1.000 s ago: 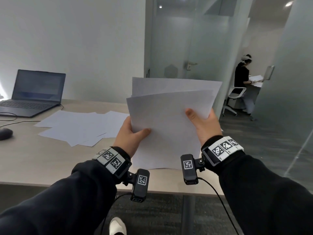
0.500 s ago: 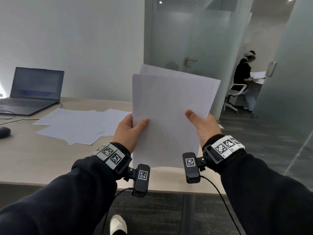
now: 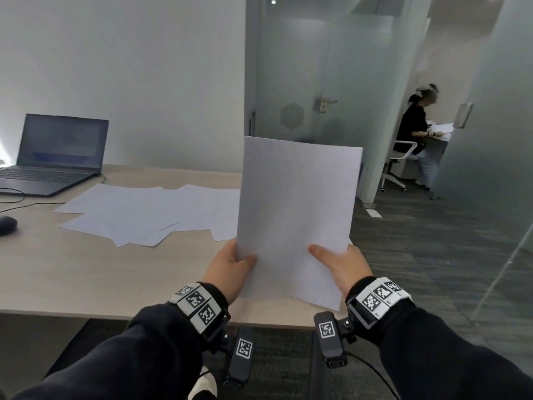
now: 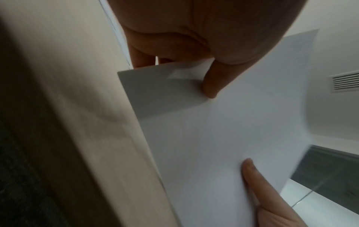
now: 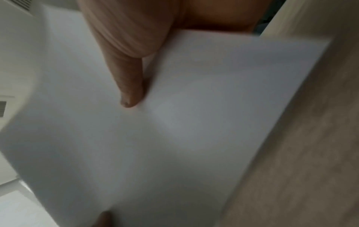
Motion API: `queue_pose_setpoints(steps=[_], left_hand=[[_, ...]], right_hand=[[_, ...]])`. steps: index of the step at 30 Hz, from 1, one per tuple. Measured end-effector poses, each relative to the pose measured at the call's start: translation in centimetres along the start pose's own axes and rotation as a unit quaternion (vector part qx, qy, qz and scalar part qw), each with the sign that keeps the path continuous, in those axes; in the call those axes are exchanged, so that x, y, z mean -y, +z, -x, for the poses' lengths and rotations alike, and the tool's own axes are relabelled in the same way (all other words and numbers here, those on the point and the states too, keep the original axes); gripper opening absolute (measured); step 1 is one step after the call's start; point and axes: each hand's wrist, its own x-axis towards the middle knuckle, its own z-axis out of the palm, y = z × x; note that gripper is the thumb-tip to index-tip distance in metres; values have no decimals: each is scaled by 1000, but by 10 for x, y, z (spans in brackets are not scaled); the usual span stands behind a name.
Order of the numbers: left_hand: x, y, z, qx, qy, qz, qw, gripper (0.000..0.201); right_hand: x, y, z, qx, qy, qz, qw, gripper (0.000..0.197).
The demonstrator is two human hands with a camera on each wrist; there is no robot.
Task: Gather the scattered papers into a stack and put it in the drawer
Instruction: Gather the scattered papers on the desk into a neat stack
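Papers (image 3: 297,215) squared upright, pinched by left hand (image 3: 230,272) and right hand (image 3: 343,269); more loose sheets (image 3: 150,212) await on the desk (image 3: 86,272), no drawer in sight

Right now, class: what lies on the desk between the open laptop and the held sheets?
In the head view, scattered papers lie overlapping between the laptop and the held stack.

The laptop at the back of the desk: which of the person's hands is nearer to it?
Left. The left hand grips the held stack's left edge, on the laptop's side. The right hand grips the stack's right edge, farther from it.
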Motion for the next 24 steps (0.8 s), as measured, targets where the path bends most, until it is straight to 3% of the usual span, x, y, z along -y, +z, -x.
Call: queue_pose_setpoints(steps=[8,13,16,20,22,24], left_hand=[[0,17,10,91,-83,-130,984,46],[-7,19,6,134,-99,-141,976,48],[-12,19,-4,106,-110,-130,980,55],[-28,21,-35,42,-121,-11,992,40],[-29,25,-60,22,-87,-45,995,42],[-28,29,-81,9,-63,-106,992,45]], right_hand=[[-17,-19,1,19,125,165,978,17],[-9,-33,4,-1,160,183,970,13],[-9,-53,-5,-84,166,150,971,11],[-42,-89,-43,-184,195,89,959,25],[-72,-110,-73,-210,210,56,953,40],[-85,-119,-94,-245,212,19,946,39]])
